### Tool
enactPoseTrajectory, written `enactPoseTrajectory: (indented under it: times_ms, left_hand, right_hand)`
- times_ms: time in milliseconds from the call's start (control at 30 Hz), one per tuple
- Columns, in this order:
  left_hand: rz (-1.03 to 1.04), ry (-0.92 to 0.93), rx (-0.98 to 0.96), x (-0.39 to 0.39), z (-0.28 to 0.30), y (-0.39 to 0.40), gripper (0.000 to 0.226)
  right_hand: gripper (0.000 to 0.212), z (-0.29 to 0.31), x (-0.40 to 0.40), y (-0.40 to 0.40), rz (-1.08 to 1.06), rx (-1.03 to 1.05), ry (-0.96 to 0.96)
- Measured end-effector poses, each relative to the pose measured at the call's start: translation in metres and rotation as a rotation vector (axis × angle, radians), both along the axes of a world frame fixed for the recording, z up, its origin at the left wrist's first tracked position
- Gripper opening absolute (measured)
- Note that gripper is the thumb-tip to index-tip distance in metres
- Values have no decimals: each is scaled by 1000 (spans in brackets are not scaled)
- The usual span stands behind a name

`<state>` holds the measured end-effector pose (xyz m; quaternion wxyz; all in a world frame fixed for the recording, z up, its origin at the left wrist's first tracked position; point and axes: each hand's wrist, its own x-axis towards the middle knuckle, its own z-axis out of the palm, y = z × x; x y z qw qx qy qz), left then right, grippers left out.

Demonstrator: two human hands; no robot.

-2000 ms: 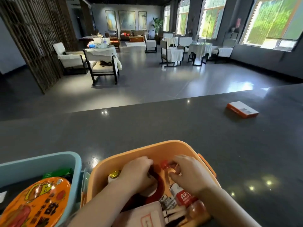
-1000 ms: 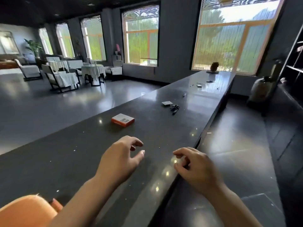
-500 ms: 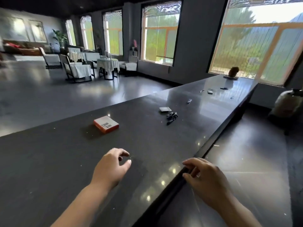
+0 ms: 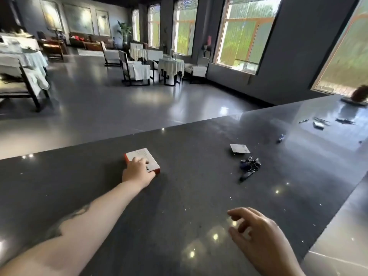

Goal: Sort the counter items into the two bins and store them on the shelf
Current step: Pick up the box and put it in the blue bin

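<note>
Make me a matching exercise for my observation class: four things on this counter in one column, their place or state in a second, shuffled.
Column 1:
1. orange-edged box
2. bunch of keys
3. white card
4. right hand

Column 2:
A. hovers near the counter's near edge, holding nothing
B. lies flat just beyond the keys
C. under the left hand
D. dark cluster right of the box

Pairs: 1-C, 2-D, 3-B, 4-A

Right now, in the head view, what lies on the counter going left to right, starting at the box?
Orange-and-white box under the left hand → white card → bunch of keys → small blue item → scattered small items → potted plant.
</note>
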<state>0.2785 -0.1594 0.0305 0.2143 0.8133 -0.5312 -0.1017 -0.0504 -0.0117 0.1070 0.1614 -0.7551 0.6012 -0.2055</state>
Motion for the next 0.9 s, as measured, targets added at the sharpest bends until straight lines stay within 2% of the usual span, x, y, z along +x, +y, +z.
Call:
enactPoseTrajectory:
  times_ms: [100, 167, 300, 367, 500, 700, 800, 900]
  left_hand:
    - [29, -169, 172, 0, -20, -41, 62]
    - [58, -219, 238, 3, -27, -66, 79]
    - [48, -146, 442, 23, -22, -107, 134]
    - [58, -92, 564, 37, -22, -112, 153]
    - [65, -51, 544, 35, -25, -100, 147]
    - [-122, -173, 475, -52, -44, -47, 135]
    - [-152, -259, 393, -103, -54, -23, 129]
    - [-104, -247, 378, -134, -54, -19, 129]
  right_hand:
    - [27, -4, 6, -30, 41, 38, 20]
    - [27, -7, 9, -51, 73, 43, 25]
    - [27, -12, 8, -99, 123, 16, 49]
    - [27, -14, 5, -121, 166, 7, 42]
    - [26, -22, -10, -167, 218, 9, -17]
    - [35, -72, -59, -227, 209, -10, -8]
    - [50, -90, -91, -272, 34, -29, 37]
    - [62, -93, -108, -318, -153, 61, 130]
